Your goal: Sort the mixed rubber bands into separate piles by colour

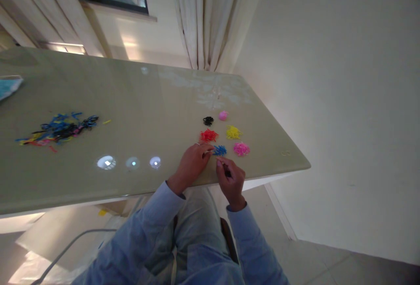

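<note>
My left hand (194, 163) is at the table's near edge, its fingers reaching to the left side of a small pile of blue bands (219, 150). Thumb and forefinger are close together; what is between them is too small to make out. Just below that pile, my right hand (231, 179) is closed in a pinch, and its fingertips hide whatever they hold. Around the hands lie piles of thin bands: red (208, 135), yellow (233, 132), bright pink (242, 148) and black (208, 121). A lighter pink clump (223, 115) sits behind them.
A larger mixed heap of coloured bands (62, 128) spreads over the table's left part, with a loose yellow piece (106, 122) beside it. A blue-and-white packet (9, 86) lies at the far left. The glossy table (157, 114) ends near the right wall.
</note>
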